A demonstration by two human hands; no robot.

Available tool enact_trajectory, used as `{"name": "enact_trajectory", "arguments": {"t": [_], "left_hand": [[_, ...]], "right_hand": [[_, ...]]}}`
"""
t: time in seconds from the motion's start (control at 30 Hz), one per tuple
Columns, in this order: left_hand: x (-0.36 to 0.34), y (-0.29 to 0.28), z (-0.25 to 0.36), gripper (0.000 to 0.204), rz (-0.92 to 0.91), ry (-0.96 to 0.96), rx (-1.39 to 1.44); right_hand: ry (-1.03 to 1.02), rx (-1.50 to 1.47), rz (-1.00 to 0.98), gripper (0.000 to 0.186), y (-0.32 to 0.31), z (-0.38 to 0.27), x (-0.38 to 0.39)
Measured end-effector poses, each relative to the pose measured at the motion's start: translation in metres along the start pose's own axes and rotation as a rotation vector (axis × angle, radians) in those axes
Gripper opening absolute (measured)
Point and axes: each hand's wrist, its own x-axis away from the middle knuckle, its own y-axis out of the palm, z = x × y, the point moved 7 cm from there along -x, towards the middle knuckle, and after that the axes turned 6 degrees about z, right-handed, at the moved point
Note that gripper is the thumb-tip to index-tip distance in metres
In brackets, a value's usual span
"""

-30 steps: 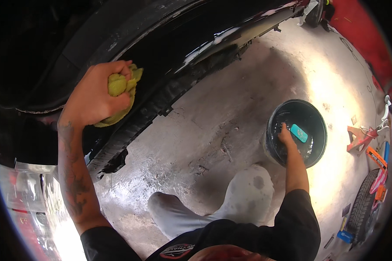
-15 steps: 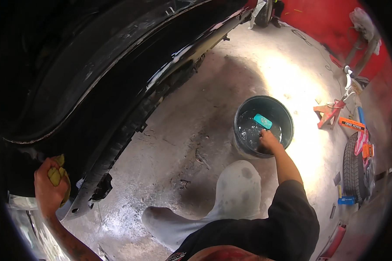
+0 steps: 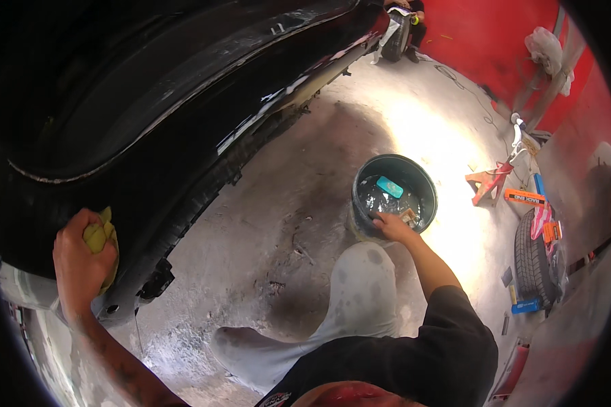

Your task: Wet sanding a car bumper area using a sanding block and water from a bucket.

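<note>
My left hand (image 3: 79, 258) grips a crumpled yellow-green cloth (image 3: 99, 237) against the lower corner of a black car body panel (image 3: 142, 149). Over the near rim of a dark bucket (image 3: 422, 178) reaches my right hand (image 3: 395, 227), fingers closed. Beside them is a small tan piece (image 3: 408, 216), and I cannot tell exactly what they hold. The bucket has water in the bottom and a turquoise block (image 3: 390, 186) toward the back.
At right are a red jack stand (image 3: 489, 182), orange boxes (image 3: 525, 197), a tire (image 3: 527, 254) and a blue box (image 3: 525, 306). A person's arm and leg (image 3: 414, 37) show beside a far wheel, near a red wall (image 3: 475, 30). My knee is below the bucket.
My left hand with the cloth dropped down along the panel, then rose slightly. My right hand moved to the bucket's near rim, and a tan piece now shows by it. The view shifted.
</note>
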Motion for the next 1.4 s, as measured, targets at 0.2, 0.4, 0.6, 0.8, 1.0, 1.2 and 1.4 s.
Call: {"name": "enact_trajectory", "arguments": {"t": [0.2,0.4,0.6,0.8,1.0,1.2,1.4], "left_hand": [[-0.010,-0.003,0.014,0.024,-0.015,0.001,-0.048],[-0.006,-0.009,-0.019,0.032,0.018,-0.122,0.049],[-0.010,-0.008,-0.027,0.034,0.008,-0.141,0.200],[-0.011,0.000,-0.037,0.033,-0.007,-0.183,0.403],[0.005,-0.006,-0.045,0.032,0.115,-0.161,0.487],[0.005,-0.007,-0.040,0.030,0.232,-0.078,0.550],[0.003,-0.008,-0.046,0.030,0.194,-0.091,0.530]], "right_hand": [[-0.389,-0.166,0.696,0.036,-0.150,-0.163,-0.017],[-1.121,0.110,0.715,0.043,-0.157,-0.443,-0.010],[-1.263,0.109,0.397,0.037,-0.076,-0.538,-0.021],[-1.244,0.287,0.266,0.034,-0.039,-0.596,0.026],[-0.906,0.264,0.558,0.040,-0.134,-0.467,-0.079],[-0.962,0.191,0.556,0.036,-0.115,-0.487,-0.064],[-1.204,0.316,0.266,0.037,-0.036,-0.605,0.031]]}}
